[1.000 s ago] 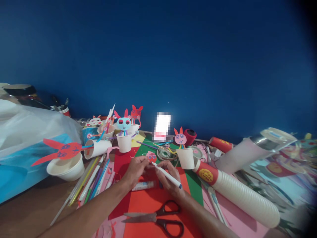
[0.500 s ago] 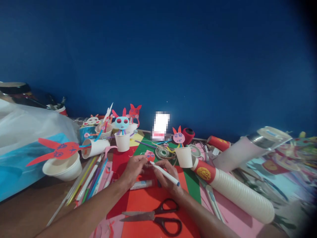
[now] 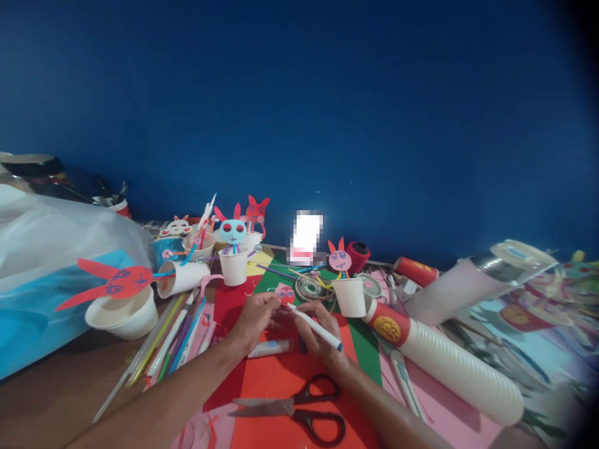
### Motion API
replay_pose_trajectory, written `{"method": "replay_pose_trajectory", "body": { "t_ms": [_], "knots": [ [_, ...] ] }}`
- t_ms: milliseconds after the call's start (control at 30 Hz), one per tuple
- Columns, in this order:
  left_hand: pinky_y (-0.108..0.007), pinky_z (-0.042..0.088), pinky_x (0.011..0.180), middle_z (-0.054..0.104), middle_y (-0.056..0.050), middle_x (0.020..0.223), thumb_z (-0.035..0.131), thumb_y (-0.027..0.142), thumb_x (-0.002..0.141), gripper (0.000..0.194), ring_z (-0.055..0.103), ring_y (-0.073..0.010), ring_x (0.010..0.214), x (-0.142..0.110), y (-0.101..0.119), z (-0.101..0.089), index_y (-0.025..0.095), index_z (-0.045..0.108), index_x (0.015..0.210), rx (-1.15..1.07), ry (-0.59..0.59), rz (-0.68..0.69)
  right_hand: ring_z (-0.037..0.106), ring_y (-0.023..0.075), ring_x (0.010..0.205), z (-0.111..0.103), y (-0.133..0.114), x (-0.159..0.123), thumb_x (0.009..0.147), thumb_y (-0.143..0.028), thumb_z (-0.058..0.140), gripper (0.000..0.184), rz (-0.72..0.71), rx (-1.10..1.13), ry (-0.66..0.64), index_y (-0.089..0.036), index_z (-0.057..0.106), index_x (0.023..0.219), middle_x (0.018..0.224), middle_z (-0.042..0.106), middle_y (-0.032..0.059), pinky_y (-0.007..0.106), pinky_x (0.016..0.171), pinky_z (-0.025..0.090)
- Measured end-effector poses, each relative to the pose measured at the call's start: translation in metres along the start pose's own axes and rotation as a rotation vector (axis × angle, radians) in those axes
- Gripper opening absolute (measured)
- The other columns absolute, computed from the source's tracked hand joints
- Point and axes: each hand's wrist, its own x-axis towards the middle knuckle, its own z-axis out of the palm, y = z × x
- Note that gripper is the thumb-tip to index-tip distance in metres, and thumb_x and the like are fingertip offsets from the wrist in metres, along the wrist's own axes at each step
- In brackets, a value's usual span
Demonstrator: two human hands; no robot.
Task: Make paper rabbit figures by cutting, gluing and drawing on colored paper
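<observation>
Between the fingers of my left hand point(image 3: 259, 313) is a small red and pink paper face point(image 3: 286, 295) with blue eyes drawn on it. My right hand point(image 3: 322, 327) grips a white marker point(image 3: 313, 324) with a blue end, its tip at the lower edge of the face. Fingers hide part of the paper. Below my hands a white glue tube point(image 3: 270, 348) lies on red paper point(image 3: 271, 377). Closer to me rest black-handled scissors point(image 3: 292, 408), blades pointing left.
Paper cups with animal faces, such as a blue one point(image 3: 233, 231) and a pink one point(image 3: 339, 259), stand behind my hands. Straws and pens point(image 3: 173, 337) lie left. A long stack of paper cups point(image 3: 449, 362) and a tilted bottle point(image 3: 449, 290) are right. A blue wall point(image 3: 299, 112) closes the back.
The view has shifted slightly, so everything sits a little further right. Both hands keep their hold on the paper face and the marker, with the marker tip still at the face.
</observation>
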Motion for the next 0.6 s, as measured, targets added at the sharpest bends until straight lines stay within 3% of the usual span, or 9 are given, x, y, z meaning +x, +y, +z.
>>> {"method": "replay_pose_trajectory", "body": {
  "t_ms": [600],
  "knots": [
    [-0.022,0.042,0.045,0.064,-0.005,0.058,0.064,0.032,0.059,0.019,0.062,-0.0164,0.057,0.0008,-0.0013,-0.0003,0.014,0.059,0.063,0.013,0.021,0.001,0.057,0.0128,0.059,-0.0011,0.0010,-0.0007,0.079,-0.024,0.051,0.009,-0.021,-0.058,0.002,-0.018,0.055,0.083,0.069,0.061,0.0022,0.022,0.054,0.045]
  ]
}}
